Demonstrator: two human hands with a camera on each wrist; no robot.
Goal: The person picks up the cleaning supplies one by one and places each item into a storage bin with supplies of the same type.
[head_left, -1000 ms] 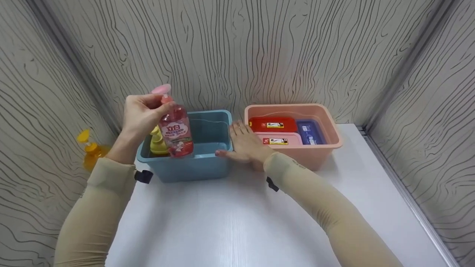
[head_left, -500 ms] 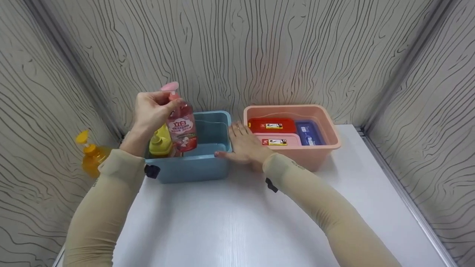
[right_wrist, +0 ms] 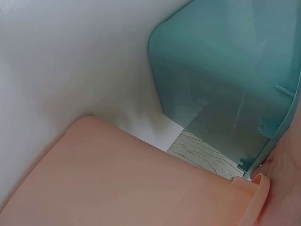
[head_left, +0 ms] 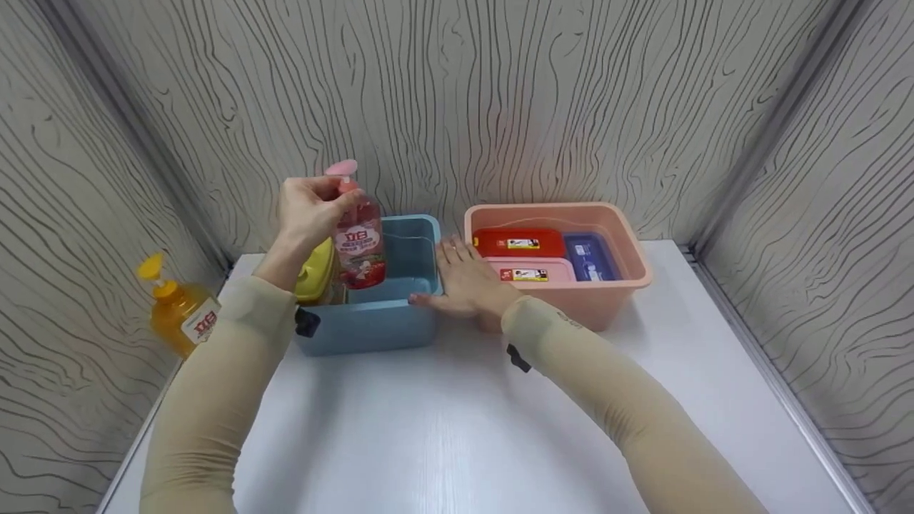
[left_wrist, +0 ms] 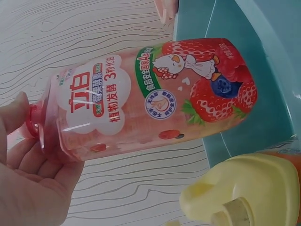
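My left hand point(head_left: 310, 214) pinches the neck of a pink pump bottle point(head_left: 361, 250) of dish soap, just under its pump head. The bottle hangs nearly upright over the blue bin point(head_left: 368, 330), its lower part within the bin's opening. In the left wrist view the bottle point(left_wrist: 136, 101) shows its berry label, with a yellow-capped bottle point(left_wrist: 249, 188) beside it in the bin. My right hand point(head_left: 468, 282) lies with straight fingers across the gap between the two bins, touching the blue bin's right rim. In the right wrist view only a bit of that hand point(right_wrist: 284, 179) shows.
A peach bin point(head_left: 564, 303) stands at the right, holding a red box point(head_left: 518, 243), a pink box point(head_left: 539, 270) and a blue box point(head_left: 591, 257). An orange pump bottle point(head_left: 182, 314) stands at the left, partly behind my forearm. Patterned walls enclose the white table point(head_left: 400, 428).
My left hand has carried the pink pump bottle to the right and slightly back, further over the blue bin's opening. The right hand has stayed at the bins' rims.
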